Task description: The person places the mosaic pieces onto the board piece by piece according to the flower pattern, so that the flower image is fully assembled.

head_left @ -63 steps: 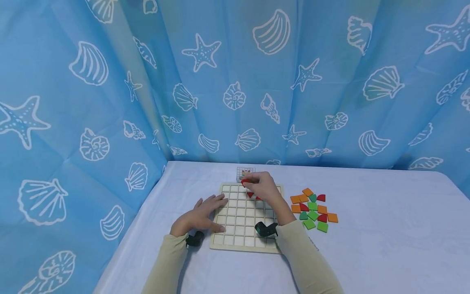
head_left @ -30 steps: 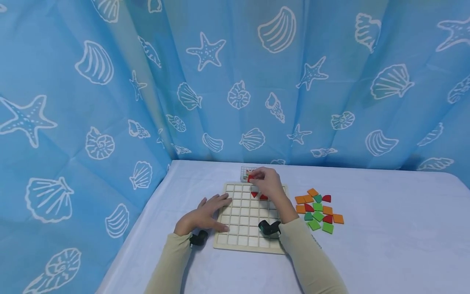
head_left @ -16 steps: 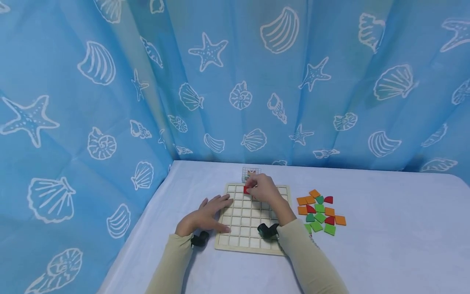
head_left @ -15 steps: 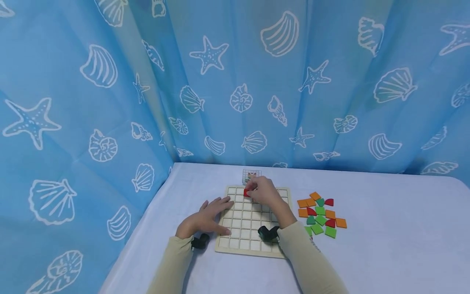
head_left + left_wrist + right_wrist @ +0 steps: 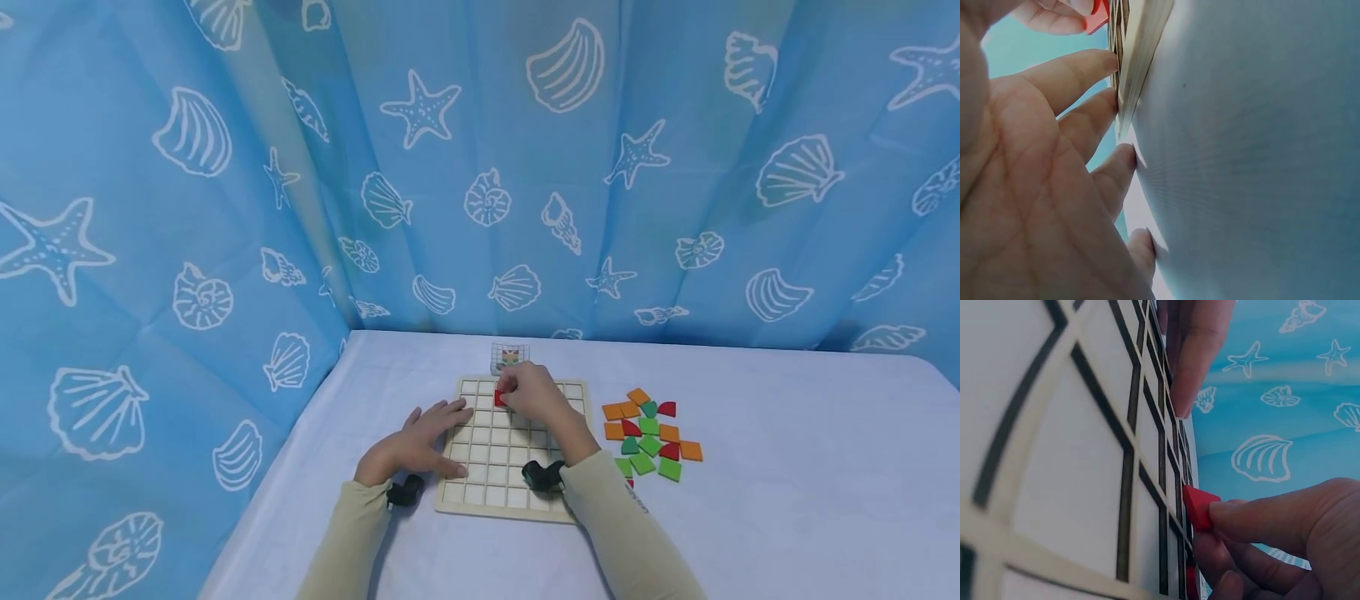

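Note:
In the head view my right hand (image 5: 534, 395) pinches a red tile (image 5: 498, 398) between thumb and fingers, low over the far rows of the wooden grid board (image 5: 480, 508). The right wrist view shows this red tile (image 5: 1200, 509) with its edge at the grid, and another red piece (image 5: 1192, 584) lies in a cell below it. My left hand (image 5: 416, 442) lies spread along the board's left side, fingers extended. Up close in the left wrist view, two fingertips of the left hand (image 5: 1041, 169) touch the board's rim (image 5: 1144, 56), while the others reach the cloth.
Right of the board lie loose orange tiles (image 5: 691, 451), green tiles (image 5: 670, 470) and red quarter-round tiles (image 5: 667, 409). A small card with a coloured grid pattern (image 5: 511, 357) sits behind the board. White cloth covers the table (image 5: 787, 467), and a blue shell-print curtain (image 5: 480, 250) hangs behind.
From near the card, my right hand has come back toward me and lowered the red tile to the board's grid. The left hand keeps its place; the head view shifts slightly.

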### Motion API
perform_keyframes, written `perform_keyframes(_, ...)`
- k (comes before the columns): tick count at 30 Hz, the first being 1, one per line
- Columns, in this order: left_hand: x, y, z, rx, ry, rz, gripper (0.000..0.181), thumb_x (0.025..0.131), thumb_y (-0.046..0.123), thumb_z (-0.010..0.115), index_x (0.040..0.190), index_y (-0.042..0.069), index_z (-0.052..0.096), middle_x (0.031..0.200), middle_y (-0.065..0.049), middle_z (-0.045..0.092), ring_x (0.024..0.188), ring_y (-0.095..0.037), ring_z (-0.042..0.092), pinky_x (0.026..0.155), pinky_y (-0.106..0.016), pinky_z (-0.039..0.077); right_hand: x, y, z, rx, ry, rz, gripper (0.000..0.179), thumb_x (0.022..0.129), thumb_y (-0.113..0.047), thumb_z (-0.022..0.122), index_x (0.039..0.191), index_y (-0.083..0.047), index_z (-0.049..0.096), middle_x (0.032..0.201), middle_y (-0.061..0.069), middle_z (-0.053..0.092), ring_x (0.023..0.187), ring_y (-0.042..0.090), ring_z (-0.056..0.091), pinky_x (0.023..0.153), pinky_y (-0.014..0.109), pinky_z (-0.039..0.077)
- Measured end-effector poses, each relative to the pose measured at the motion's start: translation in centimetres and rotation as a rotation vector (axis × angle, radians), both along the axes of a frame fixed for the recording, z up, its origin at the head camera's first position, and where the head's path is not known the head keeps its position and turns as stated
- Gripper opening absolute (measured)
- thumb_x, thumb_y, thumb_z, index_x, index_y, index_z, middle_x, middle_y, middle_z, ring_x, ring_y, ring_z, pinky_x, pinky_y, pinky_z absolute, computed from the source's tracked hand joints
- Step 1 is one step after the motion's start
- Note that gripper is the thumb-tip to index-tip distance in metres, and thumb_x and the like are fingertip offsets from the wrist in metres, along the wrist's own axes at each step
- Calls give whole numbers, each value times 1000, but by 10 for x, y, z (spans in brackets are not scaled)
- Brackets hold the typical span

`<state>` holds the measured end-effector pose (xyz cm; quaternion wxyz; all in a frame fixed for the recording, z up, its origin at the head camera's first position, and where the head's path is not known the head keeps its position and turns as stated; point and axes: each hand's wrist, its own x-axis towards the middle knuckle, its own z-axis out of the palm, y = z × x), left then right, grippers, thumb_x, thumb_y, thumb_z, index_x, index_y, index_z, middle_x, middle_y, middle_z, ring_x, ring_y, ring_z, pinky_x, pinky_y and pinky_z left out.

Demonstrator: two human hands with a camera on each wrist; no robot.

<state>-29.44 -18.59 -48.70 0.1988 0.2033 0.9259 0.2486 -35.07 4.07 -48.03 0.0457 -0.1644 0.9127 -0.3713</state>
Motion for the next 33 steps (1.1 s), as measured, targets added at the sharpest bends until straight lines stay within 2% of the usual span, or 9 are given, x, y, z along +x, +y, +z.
perform_keyframes(9,-2,1,2,-9,22,4,92,78,41,82,155,22,35,166,-1,22,154,-32,9,120,-64,0,-2,-3,1,48,-11,-8,7,86,-4,70,90,-9,74,87,4,71,82,18,65,76,36,56)
perform_keyframes(14,-2,1,0,-2,31,3,92,78,39,82,155,22,35,166,-1,22,154,-32,10,120,-63,0,-2,-3,-1,64,-13,-1,13,86,-8,73,99,-8,74,93,5,70,89,20,66,81,38,56)
perform_keyframes(20,1,-1,-3,19,11,-17,92,78,39,82,155,19,34,166,-3,21,154,-34,9,120,-65,-1,4,-1,-5,52,-33,32,16,85,-8,75,101,-8,73,93,4,68,87,18,64,79,37,55)
perform_keyframes(27,5,-1,-4,35,24,-14,92,78,37,83,154,16,35,165,-6,22,153,-36,11,119,-66,0,6,-1,-5,48,-16,44,17,83,-8,76,100,-7,72,92,5,67,85,18,63,78,37,55)
perform_keyframes(33,2,-2,-3,46,25,-26,91,79,38,81,155,16,35,165,-5,22,154,-35,10,119,-66,-1,5,1,-2,57,-13,41,19,85,-10,74,105,-8,73,96,5,69,90,19,65,79,38,55)
